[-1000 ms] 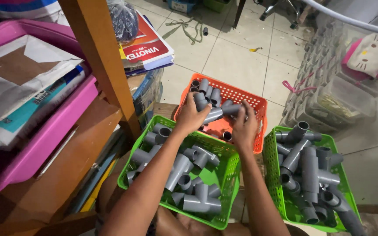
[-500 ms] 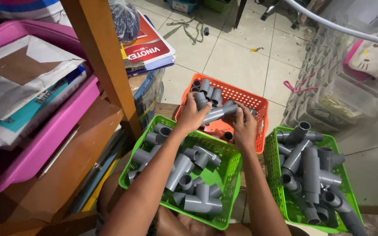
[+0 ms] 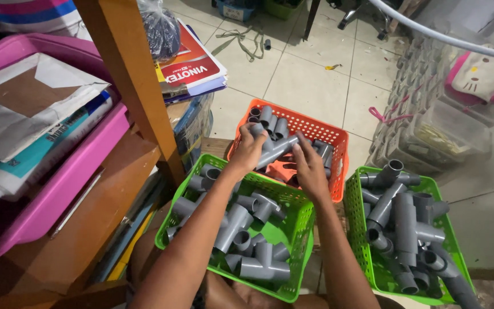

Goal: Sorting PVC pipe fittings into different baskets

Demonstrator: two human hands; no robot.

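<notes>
Both grips, left hand (image 3: 248,150) and right hand (image 3: 309,166), seemingly clamp one smooth grey pipe (image 3: 277,150) over the orange mesh basket (image 3: 338,154).

Grey plastic pipe assembly (image 3: 277,150), straight tube with fittings on ends: held tilted over orange plastic mesh basket (image 3: 338,140), upper end toward far right, lower end toward left. Gripped at both ends by hands. Orange basket holds more loose grey pipe fittings (image 3: 269,119), piled at far left corner.
</notes>
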